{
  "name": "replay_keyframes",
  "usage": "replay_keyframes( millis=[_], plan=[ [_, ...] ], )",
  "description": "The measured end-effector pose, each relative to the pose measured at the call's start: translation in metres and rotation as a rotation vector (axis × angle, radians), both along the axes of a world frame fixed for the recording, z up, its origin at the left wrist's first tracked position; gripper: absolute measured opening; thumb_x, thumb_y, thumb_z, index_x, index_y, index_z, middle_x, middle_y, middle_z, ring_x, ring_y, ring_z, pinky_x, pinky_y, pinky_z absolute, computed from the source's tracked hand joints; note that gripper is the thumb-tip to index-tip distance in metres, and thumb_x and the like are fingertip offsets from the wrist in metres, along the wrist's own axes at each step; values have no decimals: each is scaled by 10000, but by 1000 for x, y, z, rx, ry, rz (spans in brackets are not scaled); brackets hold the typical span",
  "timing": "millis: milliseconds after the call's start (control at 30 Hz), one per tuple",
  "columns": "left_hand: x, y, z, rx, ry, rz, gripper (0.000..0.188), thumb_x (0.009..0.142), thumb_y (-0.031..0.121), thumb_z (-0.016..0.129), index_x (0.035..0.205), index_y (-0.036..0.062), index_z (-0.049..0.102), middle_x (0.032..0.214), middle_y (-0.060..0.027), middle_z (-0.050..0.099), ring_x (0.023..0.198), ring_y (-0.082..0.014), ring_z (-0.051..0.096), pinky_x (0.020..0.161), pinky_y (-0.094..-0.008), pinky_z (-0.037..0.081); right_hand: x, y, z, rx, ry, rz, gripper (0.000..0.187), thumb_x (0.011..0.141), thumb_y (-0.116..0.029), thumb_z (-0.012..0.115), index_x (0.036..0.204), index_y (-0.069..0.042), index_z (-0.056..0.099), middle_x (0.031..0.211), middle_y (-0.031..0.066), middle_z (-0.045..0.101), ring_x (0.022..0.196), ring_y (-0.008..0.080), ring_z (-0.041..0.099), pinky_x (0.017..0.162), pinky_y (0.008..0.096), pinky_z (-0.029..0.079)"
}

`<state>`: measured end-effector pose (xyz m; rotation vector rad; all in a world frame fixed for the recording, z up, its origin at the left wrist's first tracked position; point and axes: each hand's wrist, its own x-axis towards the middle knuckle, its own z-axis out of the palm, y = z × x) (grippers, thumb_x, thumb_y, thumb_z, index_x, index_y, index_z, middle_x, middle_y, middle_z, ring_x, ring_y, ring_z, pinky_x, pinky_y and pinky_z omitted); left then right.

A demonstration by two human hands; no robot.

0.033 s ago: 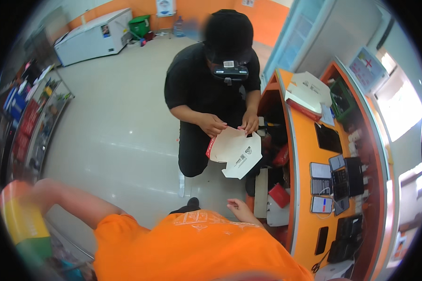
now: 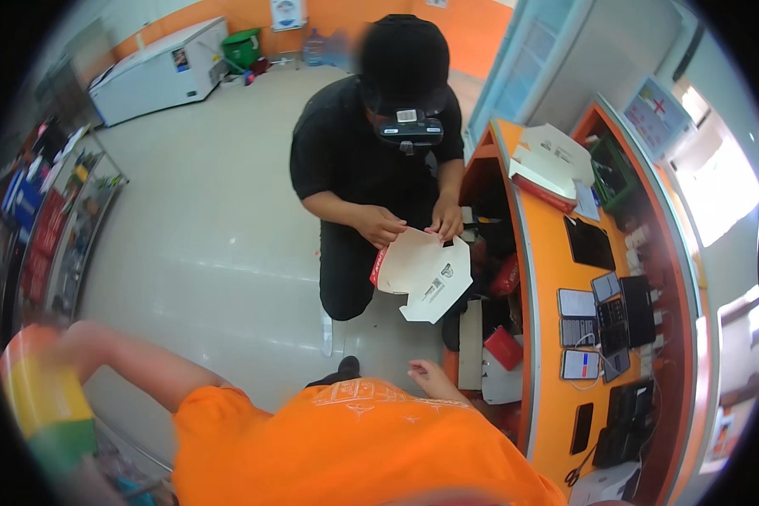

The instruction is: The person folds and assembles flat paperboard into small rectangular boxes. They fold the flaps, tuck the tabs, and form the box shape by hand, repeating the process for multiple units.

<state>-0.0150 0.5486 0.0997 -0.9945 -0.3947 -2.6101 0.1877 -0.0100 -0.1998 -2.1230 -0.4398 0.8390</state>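
Bearing dark print, a co-worker's white carton slants; right hand nearby.

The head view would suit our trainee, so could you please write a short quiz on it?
1. What do the co-worker's hands hold?
2. True or false: the wearer's right hand touches the scissors.
3. What colour is the bin beside the freezer: (a) red, (b) green or (c) white?

Key:
1. An open carton.
2. False; the two are well apart.
3. (b) green.
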Motion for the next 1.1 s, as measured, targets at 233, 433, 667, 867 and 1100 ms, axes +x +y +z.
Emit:
replay_keyframes(
  millis=[233, 433, 667, 867, 1100],
  plan=[
    [324, -11, -174, -1022, 1239, -506, 345, 988, 184, 386, 1192, -25, 569, 1197, -220, 584, 1153, -338, 530, 992, -400, 398, 19, 31, 3, -383, -315, 296, 363, 902, -332, 549, 1185, -107, 578, 1185, 123, 582, 1132, 321, 530, 975, 508, 364],
    [333, -73, -233, -1238, 1222, -1218, 342, 955, 182, 495, 1235, -13, 513, 1085, -175, 628, 1031, -314, 600, 865, -384, 464, 5, 8, 4, -334, -295, 144, 384, 897, -328, 558, 1219, -120, 566, 1198, 123, 569, 1123, 304, 537, 927, 478, 402],
    [215, -100, -166, -1314, 468, -1947, 401, 957, 137, 499, 1320, 3, 397, 1241, -98, 526, 1107, -229, 555, 894, -378, 476, -16, 0, 9, -206, -248, 207, 382, 892, -342, 573, 1191, -106, 591, 1187, 137, 574, 1119, 319, 538, 940, 432, 423],
    [128, -204, -139, -1169, 468, -2161, 413, 932, 109, 533, 1312, 10, 408, 1237, -94, 531, 1124, -223, 546, 907, -360, 468, 2, 14, 112, 365, -424, 179, 316, 866, -207, 621, 1154, -78, 607, 1129, 146, 591, 1091, 326, 546, 920, 384, 447],
    [71, -382, -121, -1145, 777, -2434, 421, 892, 87, 562, 1286, 2, 443, 1209, -100, 555, 1109, -224, 557, 920, -362, 459, -43, -72, 205, 534, -572, -119, 636, 835, -278, 689, 1338, -12, 406, 1364, 194, 396, 1299, 325, 370, 1076, 371, 298]
  ],
)
